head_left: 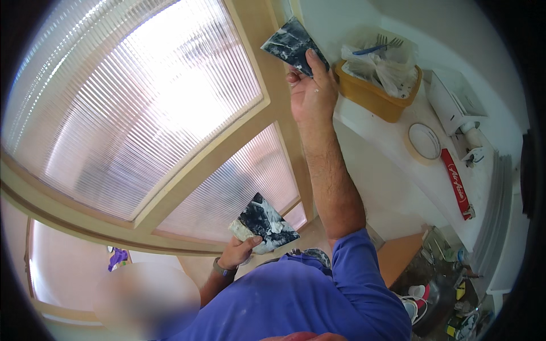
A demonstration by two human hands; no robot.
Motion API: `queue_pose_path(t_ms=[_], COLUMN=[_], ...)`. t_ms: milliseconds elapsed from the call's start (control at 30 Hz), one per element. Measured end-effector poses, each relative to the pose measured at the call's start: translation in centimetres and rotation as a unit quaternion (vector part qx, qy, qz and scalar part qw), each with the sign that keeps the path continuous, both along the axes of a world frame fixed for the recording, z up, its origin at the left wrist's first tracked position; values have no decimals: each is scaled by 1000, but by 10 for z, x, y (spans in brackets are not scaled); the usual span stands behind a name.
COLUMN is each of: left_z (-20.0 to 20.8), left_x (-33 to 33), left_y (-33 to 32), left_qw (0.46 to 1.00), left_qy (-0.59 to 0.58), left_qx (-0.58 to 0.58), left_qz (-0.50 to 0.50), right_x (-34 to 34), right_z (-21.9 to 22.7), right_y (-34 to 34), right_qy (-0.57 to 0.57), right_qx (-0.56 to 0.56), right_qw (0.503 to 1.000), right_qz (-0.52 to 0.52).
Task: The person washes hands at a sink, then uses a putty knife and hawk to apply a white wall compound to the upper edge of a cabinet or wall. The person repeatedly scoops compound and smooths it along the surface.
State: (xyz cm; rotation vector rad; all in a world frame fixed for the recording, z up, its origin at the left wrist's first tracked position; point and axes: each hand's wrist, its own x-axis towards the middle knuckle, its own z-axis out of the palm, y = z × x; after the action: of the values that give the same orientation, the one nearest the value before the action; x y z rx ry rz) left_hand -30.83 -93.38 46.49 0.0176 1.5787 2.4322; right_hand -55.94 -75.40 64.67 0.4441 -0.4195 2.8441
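Note:
My right hand (314,95) is raised and closed around a flat black putty spreader (291,44), its face smeared with white. This spreader overlaps the wooden frame (272,79) and the pale wall beside it; whether it touches them I cannot tell. Lower down, near my belly, my left hand (240,252) grips a second black spreader (256,215). A lump of white putty (276,227) lies on that one, and a cream-coloured patch shows along its left side. A watch is on my left wrist.
Ribbed glass panes (170,85) fill the left. On a white ledge (392,136) to the right stand a yellow tub (372,98) with a plastic bag and a blue-handled fork (378,46), a tape roll (413,149), a red strip (455,184) and a white box (446,102). Clutter covers the lower right.

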Motion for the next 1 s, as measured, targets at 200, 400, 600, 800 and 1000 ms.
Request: queue_pose_path(t_ms=[200,400,600,800,1000], left_z=[1,5,1,7,-2], left_x=[2,1,0,-2,-1], left_y=[1,0,-2,-1,-6], left_qw=[1000,1000,1000,999,999], left_qy=[5,2,3,8,-2], left_qx=[-6,4,-12,-10,-36], left_qz=[3,-17,-10,-30,-18], right_x=[-11,-12,-13,-12,-8], right_z=[-1,1,1,-2,-22], right_y=[1,-2,-3,-5,-7], right_qy=[2,11,2,-8,-38], right_qx=[9,2,11,12,-3], right_qw=[1000,1000,1000,999,998], right_qz=[14,17,20,32,47])
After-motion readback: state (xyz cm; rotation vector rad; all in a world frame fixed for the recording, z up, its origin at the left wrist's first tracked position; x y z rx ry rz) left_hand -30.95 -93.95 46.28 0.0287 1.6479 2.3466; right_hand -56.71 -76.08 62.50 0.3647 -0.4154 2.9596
